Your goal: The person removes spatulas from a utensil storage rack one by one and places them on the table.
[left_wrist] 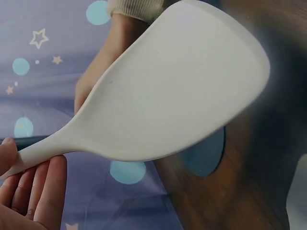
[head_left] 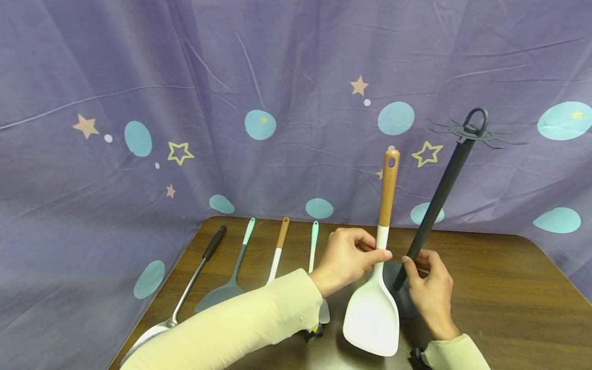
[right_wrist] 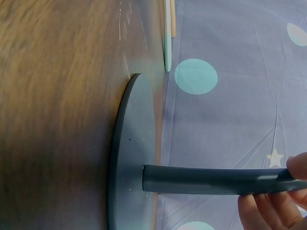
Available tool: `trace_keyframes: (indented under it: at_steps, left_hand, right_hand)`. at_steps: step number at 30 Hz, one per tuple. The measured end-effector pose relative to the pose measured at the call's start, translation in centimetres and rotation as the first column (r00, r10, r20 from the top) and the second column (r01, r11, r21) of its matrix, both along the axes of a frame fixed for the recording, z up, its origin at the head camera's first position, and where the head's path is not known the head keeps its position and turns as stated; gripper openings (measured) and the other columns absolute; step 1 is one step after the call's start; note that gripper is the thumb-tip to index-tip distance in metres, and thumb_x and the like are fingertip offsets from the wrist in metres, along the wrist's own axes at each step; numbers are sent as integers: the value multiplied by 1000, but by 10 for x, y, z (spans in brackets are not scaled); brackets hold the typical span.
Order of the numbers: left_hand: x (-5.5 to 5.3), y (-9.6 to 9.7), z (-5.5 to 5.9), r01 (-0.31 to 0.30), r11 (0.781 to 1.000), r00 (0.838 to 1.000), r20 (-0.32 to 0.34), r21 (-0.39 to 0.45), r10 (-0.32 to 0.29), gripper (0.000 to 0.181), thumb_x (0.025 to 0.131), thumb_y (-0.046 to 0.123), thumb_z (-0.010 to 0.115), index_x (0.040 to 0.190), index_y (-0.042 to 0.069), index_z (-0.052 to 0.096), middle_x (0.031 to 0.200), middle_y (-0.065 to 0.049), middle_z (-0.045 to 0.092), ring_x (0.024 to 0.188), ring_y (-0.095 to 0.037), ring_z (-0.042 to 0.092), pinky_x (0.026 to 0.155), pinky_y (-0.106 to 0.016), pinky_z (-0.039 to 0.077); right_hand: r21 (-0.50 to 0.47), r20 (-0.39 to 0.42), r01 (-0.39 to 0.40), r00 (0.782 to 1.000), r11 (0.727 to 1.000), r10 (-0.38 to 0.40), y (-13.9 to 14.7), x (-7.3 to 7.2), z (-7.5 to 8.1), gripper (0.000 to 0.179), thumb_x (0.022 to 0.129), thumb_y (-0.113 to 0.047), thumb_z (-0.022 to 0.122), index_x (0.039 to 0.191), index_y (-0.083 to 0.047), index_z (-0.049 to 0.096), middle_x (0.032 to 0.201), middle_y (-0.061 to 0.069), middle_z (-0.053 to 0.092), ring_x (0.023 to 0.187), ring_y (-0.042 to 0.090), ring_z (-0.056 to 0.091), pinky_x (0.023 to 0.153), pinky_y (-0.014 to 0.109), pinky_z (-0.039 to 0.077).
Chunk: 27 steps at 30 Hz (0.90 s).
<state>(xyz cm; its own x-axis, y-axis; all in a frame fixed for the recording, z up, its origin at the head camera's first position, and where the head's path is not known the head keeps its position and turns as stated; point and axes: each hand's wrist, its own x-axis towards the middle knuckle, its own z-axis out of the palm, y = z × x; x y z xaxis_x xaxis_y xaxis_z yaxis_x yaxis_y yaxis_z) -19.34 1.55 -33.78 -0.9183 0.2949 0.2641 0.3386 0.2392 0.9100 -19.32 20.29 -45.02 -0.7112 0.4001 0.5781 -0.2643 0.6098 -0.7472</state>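
My left hand point(head_left: 350, 255) pinches a white spatula point(head_left: 372, 316) at the white neck below its wooden handle. The spatula stands nearly upright, blade down, with its handle end raised. In the left wrist view the broad blade point(left_wrist: 182, 86) fills the middle. My right hand point(head_left: 431, 288) grips the dark post of a utensil stand point(head_left: 435, 210) low down, thumb on one side and fingers on the other. A hooked ring and a loop top the stand. Its round base point(right_wrist: 134, 158) rests on the table, partly hidden by the spatula in the head view.
Left on the wooden table point(head_left: 509, 288) lie a steel utensil with a black handle point(head_left: 215, 242), a grey turner point(head_left: 226, 292), a wooden-handled white utensil point(head_left: 283, 234) and a mint-handled one point(head_left: 314, 236). My left sleeve covers parts of them. A patterned purple curtain point(head_left: 300, 77) hangs behind.
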Motion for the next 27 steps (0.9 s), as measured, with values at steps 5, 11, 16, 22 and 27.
trace_keyframes:
  at_steps: [5, 11, 16, 22, 27]
  left_hand:
    - [-7, -4, -5, -47, 999, 998, 39, -23, 48, 15, 74, 15, 83, 76, 7, 70, 62, 4, 65, 48, -14, 63, 48, -23, 53]
    - [-18, -7, -11, -69, 997, 994, 82, -31, 71, 17, 74, 17, 83, 74, 7, 70, 63, 3, 65, 51, -17, 65, 48, -24, 54]
    - [-26, -9, -14, -84, 995, 992, 91, -62, 89, 17, 74, 18, 83, 74, 8, 70, 63, 3, 66, 53, -21, 66, 47, -24, 53]
    - [-34, -9, -22, -96, 995, 979, 180, -19, 98, 18, 73, 12, 84, 74, 3, 68, 63, -1, 66, 53, -19, 67, 50, -30, 56]
    - [-39, -10, -30, -104, 994, 966, 233, -40, 111, 18, 73, 11, 83, 74, 3, 67, 63, -3, 66, 51, -17, 66, 50, -31, 56]
  right_hand:
    - [0, -6, 2, 1000, 1000, -2, 0, 0, 0, 20, 83, -5, 72, 99, -1, 62, 85, 9, 68, 74, -12, 53, 69, 6, 47]
    - [-8, -8, 4, 1000, 1000, -5, 0, -1, 0, 19, 83, -5, 73, 99, -1, 62, 85, 9, 68, 74, -11, 54, 69, 5, 46]
    - [-14, -13, 1, 1000, 1000, -1, 0, 0, 0, 19, 83, -5, 72, 98, -1, 62, 84, 9, 68, 74, -10, 55, 68, 5, 47]
    - [-16, -15, -3, 1000, 1000, 3, 0, 0, 0, 19, 83, -5, 73, 98, -1, 62, 84, 9, 69, 74, -10, 55, 68, 5, 47]
    - [-13, -12, -1, 1000, 1000, 1, 0, 0, -1, 19, 83, -5, 73, 98, -2, 63, 84, 9, 69, 73, -10, 55, 68, 7, 48]
